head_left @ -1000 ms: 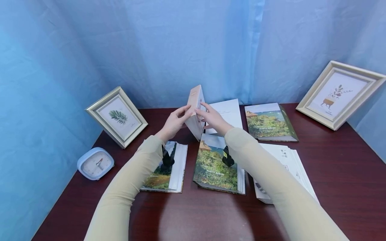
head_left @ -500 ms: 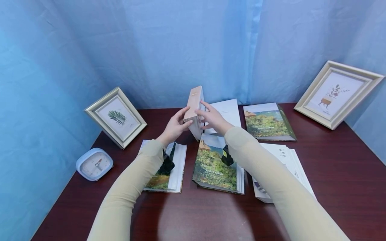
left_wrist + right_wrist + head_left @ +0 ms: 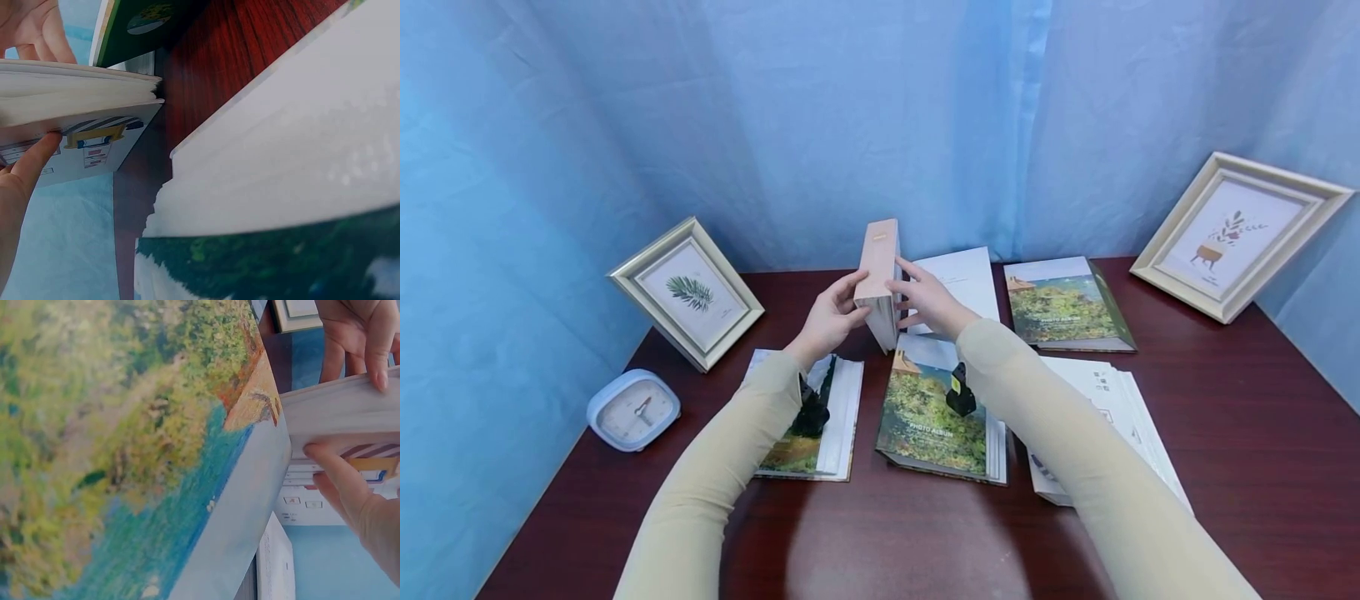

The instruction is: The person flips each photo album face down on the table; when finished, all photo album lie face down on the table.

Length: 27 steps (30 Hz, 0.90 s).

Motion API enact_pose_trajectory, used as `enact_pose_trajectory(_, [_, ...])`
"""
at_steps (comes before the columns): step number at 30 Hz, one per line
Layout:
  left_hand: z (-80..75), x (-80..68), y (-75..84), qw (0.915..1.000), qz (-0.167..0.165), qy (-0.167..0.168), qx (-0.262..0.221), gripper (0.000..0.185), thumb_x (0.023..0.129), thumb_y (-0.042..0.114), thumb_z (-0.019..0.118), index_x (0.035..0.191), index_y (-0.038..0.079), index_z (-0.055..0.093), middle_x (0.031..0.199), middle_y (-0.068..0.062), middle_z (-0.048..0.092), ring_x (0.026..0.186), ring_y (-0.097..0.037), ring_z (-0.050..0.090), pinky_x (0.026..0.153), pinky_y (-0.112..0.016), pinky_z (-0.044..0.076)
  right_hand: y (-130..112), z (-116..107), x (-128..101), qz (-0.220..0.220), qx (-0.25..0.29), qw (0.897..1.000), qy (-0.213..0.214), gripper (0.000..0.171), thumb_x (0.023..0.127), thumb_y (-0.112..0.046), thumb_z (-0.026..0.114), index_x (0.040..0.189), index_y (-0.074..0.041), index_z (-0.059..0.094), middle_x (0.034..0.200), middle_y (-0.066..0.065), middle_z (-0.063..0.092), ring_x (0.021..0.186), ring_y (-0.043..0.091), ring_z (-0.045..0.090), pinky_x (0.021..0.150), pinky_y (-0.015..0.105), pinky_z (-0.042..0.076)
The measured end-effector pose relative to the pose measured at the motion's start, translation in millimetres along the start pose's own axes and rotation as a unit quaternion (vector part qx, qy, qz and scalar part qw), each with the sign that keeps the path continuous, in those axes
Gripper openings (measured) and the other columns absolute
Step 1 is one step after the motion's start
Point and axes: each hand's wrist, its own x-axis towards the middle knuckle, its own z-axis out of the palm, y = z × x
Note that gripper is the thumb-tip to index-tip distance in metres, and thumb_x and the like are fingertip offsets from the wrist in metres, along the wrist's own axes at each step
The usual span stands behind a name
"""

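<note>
Both hands hold a thick album with a pale pink spine [image 3: 878,258], standing on end near the back of the table. My left hand [image 3: 826,323] grips its left side, fingers and thumb by the cover. Against the right cover lie the spread fingers of my right hand [image 3: 932,298]. In the left wrist view, the page block [image 3: 75,94] and a cover drawing [image 3: 97,139] show. A white-covered book [image 3: 962,279] stands just right of the held album. In front lie a landscape photo album [image 3: 932,417] and another album [image 3: 842,417], partly hidden by my left wrist.
A photo album [image 3: 1063,308] leans at the back right, with a white album [image 3: 1101,383] in front of it. Picture frames stand at the left [image 3: 692,292] and right [image 3: 1232,233]. A blue clock [image 3: 634,410] sits by the left edge. A blue curtain [image 3: 850,125] hangs behind.
The held album has turned so its spine faces me more squarely, and its top has come slightly left and down. Both hands have shifted slightly left with it. The other things stay put.
</note>
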Motion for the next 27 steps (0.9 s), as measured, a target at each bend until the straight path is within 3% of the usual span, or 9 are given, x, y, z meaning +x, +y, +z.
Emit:
enact_pose_trajectory(4, [-2.5,-2.1,2.7,0.9999,0.004,0.005,0.011,0.055,0.094,-0.006,0.05,0.146,0.01,0.038,0.151,-0.012,0.034,0.135,-0.027,0.04,0.1,-0.049,0.043,1,1,1,0.0,0.025,1.0,-0.01,0.061,0.103,-0.022,0.039,0.154,-0.029,0.007,0.156,0.015,0.017,0.132,0.041,0.038,0.101,0.055,0.041])
enact_pose_trajectory(10, [-8.0,-5.4,4.8,0.9969,0.008,0.017,0.077,0.044,0.096,-0.003,0.049,0.139,0.008,0.048,0.155,-0.005,0.029,0.133,-0.028,0.043,0.102,-0.046,0.043,3,6,4,0.001,0.07,0.997,-0.018,0.061,0.103,-0.015,0.036,0.154,-0.03,0.005,0.152,0.018,0.026,0.131,0.04,0.041,0.1,0.051,0.044])
enact_pose_trajectory(20, [-16.4,-11.8,9.0,0.9833,0.015,0.022,0.18,0.039,0.095,-0.003,0.05,0.131,0.01,0.056,0.155,-0.001,0.03,0.13,-0.028,0.047,0.102,-0.043,0.044,7,19,6,0.022,0.131,0.991,-0.025,0.062,0.104,-0.009,0.03,0.153,-0.029,-0.001,0.148,0.023,0.032,0.13,0.04,0.043,0.104,0.05,0.04])
enact_pose_trajectory(27, [-19.6,-16.0,8.2,0.9663,0.023,0.023,0.255,0.034,0.096,-0.001,0.051,0.127,0.01,0.059,0.154,-0.006,0.031,0.136,-0.026,0.04,0.105,-0.042,0.041,17,27,10,0.024,0.141,0.99,-0.008,0.063,0.102,-0.005,0.033,0.154,-0.028,0.004,0.147,0.024,0.032,0.128,0.039,0.045,0.105,0.047,0.039])
